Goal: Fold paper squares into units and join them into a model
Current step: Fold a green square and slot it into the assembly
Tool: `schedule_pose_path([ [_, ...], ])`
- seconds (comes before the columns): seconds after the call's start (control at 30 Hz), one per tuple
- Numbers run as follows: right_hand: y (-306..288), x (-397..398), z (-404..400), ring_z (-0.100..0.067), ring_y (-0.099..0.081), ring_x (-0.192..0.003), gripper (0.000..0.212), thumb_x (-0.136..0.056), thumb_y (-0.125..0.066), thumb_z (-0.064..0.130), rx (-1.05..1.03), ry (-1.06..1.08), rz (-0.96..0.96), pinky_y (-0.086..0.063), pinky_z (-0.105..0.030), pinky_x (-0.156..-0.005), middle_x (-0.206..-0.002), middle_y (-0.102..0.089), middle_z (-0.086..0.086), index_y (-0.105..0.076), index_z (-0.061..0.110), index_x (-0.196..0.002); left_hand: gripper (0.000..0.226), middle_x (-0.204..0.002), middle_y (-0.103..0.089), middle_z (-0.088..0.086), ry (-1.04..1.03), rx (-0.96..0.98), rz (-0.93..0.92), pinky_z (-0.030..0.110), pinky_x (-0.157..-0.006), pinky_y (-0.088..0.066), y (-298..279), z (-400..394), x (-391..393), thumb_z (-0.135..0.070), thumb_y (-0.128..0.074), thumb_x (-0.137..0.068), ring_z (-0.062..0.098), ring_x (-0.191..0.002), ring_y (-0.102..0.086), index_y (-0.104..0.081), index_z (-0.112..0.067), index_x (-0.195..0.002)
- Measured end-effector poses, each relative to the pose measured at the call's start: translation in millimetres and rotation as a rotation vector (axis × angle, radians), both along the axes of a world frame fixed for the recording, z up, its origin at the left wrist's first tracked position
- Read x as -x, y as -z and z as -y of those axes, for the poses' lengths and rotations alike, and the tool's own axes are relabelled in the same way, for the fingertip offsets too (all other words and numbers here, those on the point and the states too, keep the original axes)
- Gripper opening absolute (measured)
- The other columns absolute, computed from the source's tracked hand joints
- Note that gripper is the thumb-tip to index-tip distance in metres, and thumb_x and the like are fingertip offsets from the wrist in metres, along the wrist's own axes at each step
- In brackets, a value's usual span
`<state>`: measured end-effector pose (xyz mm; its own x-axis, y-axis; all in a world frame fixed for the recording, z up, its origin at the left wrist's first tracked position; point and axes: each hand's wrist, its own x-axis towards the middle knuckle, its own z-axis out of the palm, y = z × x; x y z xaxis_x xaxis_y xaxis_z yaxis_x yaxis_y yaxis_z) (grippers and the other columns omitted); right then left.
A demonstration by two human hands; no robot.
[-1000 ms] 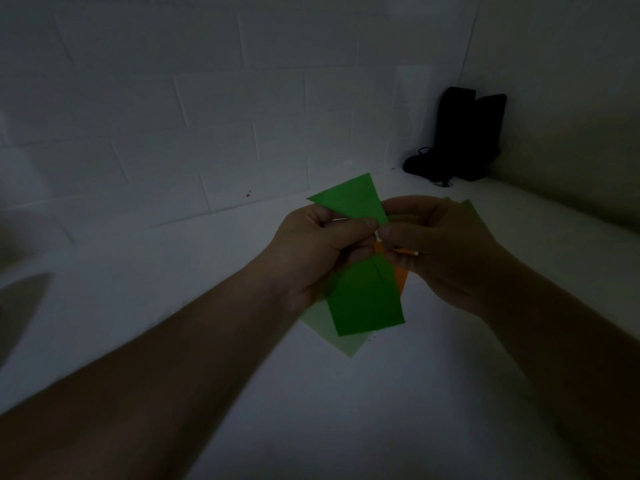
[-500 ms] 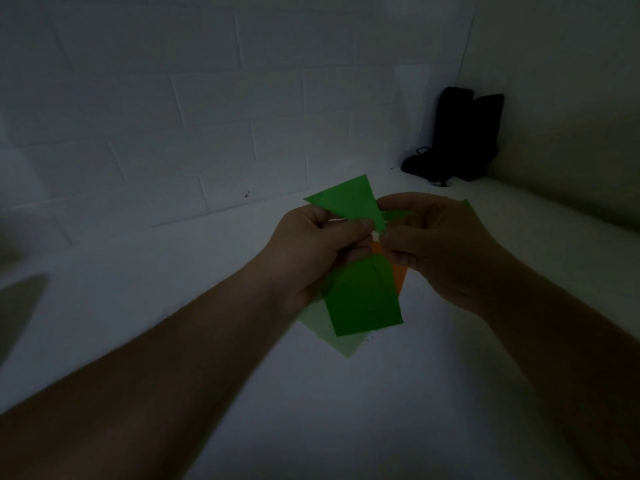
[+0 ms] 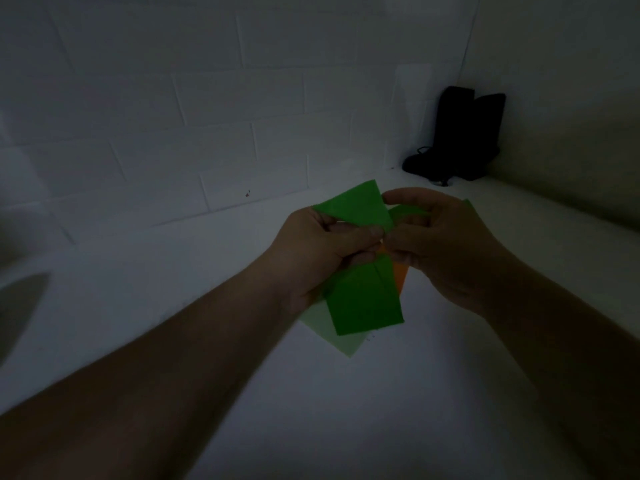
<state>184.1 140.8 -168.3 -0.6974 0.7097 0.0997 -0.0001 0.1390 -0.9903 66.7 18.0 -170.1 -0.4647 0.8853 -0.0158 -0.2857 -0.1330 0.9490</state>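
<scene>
I have the green unit up in the air between both hands, above the white tabletop, roughly in the middle of my view. It reads as one folded strip pinched at its waist: a lower panel hanging toward me and an upper flap rising toward the wall. Its long axis runs near to far, leaning a little, with the top end tipped left and the bottom end swung right. A sliver of orange paper shows just behind the lower panel's right edge, so I judge a second unit is already tucked in or being tucked in. Another scrap of green peeks out inside my right hand.

My left hand has a closed grip, thumb and fingers pinching the waist of the strip. My right hand is curled too, fingertips meeting the left's at the same spot, nipping the paper there. Exactly which layer it holds I cannot tell in this dim light.

On progress: at least one green unit is folded and, I think, an orange one; the joining looks barely begun. A pale green sheet lies flat on the tabletop beneath, apparently unfolded, so more folding remains and the model is far from closed. Dark boots stand in the far corner.
</scene>
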Motion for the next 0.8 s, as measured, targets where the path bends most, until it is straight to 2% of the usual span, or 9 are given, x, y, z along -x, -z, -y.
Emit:
schedule_pose_path([
  [0.07,-1,0,1,-0.052,-0.065,-0.095,0.054,-0.082,-0.062,-0.017,0.01,-0.012,-0.006,-0.049,-0.068,-0.096,-0.105,-0.064,-0.04,-0.064,0.02,-0.121,0.008,-0.074,-0.075,0.01,0.016,-0.006,0.006,0.028,-0.063,-0.059,0,1,0,0.008,-0.069,-0.089,0.015,-0.06,-0.071,-0.072,0.0,-0.089],
  [0.13,-1,-1,1,-0.045,-0.067,-0.091,0.054,-0.083,-0.065,-0.015,0.003,-0.032,0.001,-0.048,-0.069,-0.095,-0.104,-0.064,-0.039,-0.062,0.02,-0.125,0.008,-0.078,-0.076,0.012,0.032,-0.007,0.028,0.03,-0.066,-0.06,0,1,1,0.008,-0.069,-0.089,0.018,-0.064,-0.072,-0.072,0.001,-0.091],
  [0.2,0,-2,0,-0.033,-0.067,-0.081,0.054,-0.084,-0.067,-0.014,-0.022,-0.042,0.007,-0.054,-0.06,-0.089,-0.09,-0.07,-0.027,-0.062,0.019,-0.126,0.013,-0.091,-0.077,0.018,0.043,-0.004,0.034,0.034,-0.074,-0.061,0,1,5,0.007,-0.07,-0.088,0.025,-0.08,-0.075,-0.072,0.003,-0.1],
  [0.27,-1,-2,-1,-0.022,-0.067,-0.07,0.053,-0.083,-0.067,-0.014,-0.035,-0.042,0.008,-0.061,-0.047,-0.073,-0.074,-0.07,-0.012,-0.062,0.018,-0.125,0.023,-0.102,-0.076,0.022,0.036,0.016,0.029,0.033,-0.076,-0.061,0,1,8,0.005,-0.073,-0.086,0.029,-0.089,-0.074,-0.071,0.004,-0.108],
  [0.3,-1,-3,-1,-0.017,-0.065,-0.064,0.053,-0.084,-0.066,-0.014,-0.034,-0.041,0.004,-0.06,-0.037,-0.063,-0.065,-0.067,-0.004,-0.061,0.017,-0.125,0.025,-0.102,-0.076,0.021,0.028,0.022,0.029,0.031,-0.074,-0.061,0,1,9,0.005,-0.074,-0.085,0.028,-0.088,-0.074,-0.071,0.004,-0.11],
  [0.37,-2,-4,-2,-0.011,-0.061,-0.056,0.052,-0.084,-0.064,-0.014,-0.039,-0.027,0.0,-0.053,-0.025,-0.056,-0.056,-0.063,0.003,-0.061,0.016,-0.126,0.025,-0.096,-0.076,0.019,0.017,0.023,0.034,0.029,-0.07,-0.059,0,0,9,0.005,-0.075,-0.085,0.025,-0.081,-0.073,-0.071,0.004,-0.109],
  [0.43,-2,-5,-3,-0.012,-0.059,-0.055,0.054,-0.084,-0.063,-0.015,-0.058,-0.014,0.0,-0.05,-0.026,-0.057,-0.056,-0.061,0.003,-0.06,0.017,-0.128,0.024,-0.088,-0.074,0.017,0.007,0.019,0.03,0.028,-0.067,-0.058,1,-1,10,0.005,-0.075,-0.084,0.022,-0.072,-0.071,-0.07,0.004,-0.108],
  [0.63,-4,-4,0,-0.015,-0.068,-0.064,0.057,-0.085,-0.064,-0.014,-0.059,-0.053,-0.012,-0.056,-0.028,-0.063,-0.063,-0.068,0.001,-0.058,0.021,-0.129,0.014,-0.083,-0.073,0.015,0.048,0.011,0.023,0.028,-0.066,-0.058,2,0,9,0.007,-0.072,-0.086,0.02,-0.068,-0.07,-0.071,0.001,-0.098],
  [0.8,-5,-5,-2,-0.008,-0.06,-0.054,0.057,-0.084,-0.064,-0.013,-0.081,-0.005,0.018,-0.05,-0.021,-0.055,-0.054,-0.062,0.005,-0.058,0.016,-0.133,0.023,-0.088,-0.074,0.018,-0.019,0.042,0.036,0.027,-0.065,-0.059,-1,-1,12,0.003,-0.076,-0.084,0.023,-0.074,-0.071,-0.071,0.002,-0.106],
])
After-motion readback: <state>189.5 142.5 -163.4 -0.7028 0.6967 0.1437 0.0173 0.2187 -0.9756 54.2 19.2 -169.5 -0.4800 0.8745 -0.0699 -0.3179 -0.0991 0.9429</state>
